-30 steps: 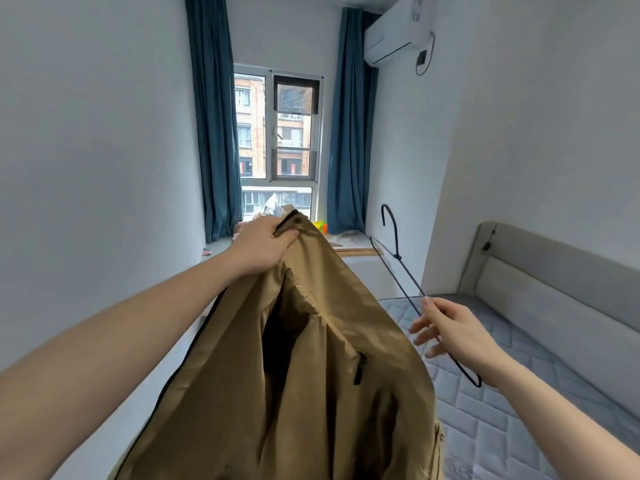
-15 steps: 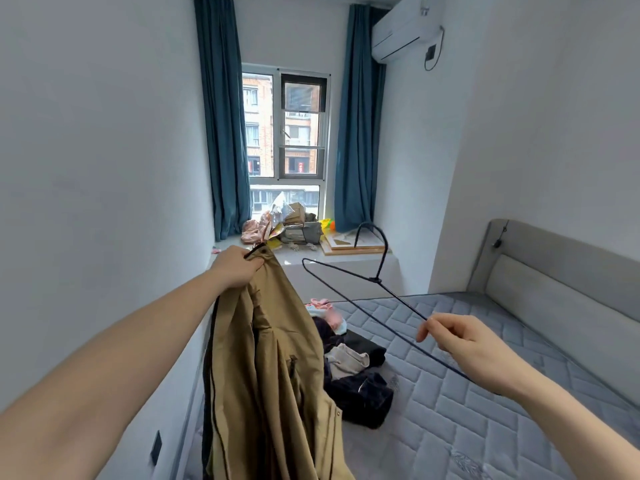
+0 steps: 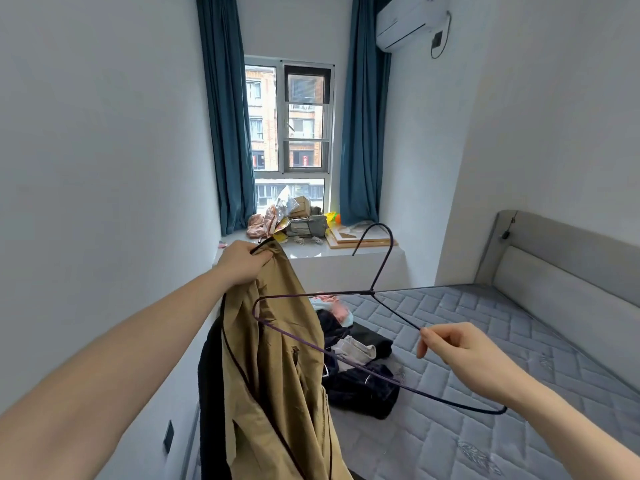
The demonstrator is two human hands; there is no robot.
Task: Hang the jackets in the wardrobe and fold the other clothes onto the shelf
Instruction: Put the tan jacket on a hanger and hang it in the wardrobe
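While the left hand (image 3: 242, 263) grips the tan jacket (image 3: 277, 358) and the right hand (image 3: 464, 355) pinches the hanger (image 3: 372, 293), nothing looks hung; clothes (image 3: 356, 362) lie unfolded on the bed (image 3: 485, 410).

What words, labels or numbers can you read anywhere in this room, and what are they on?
None can be read.
Air conditioner: small mark on its casing, too blurred.
Building outside the window: red sign, too small.
Jacket and hanger: no lettering visible.
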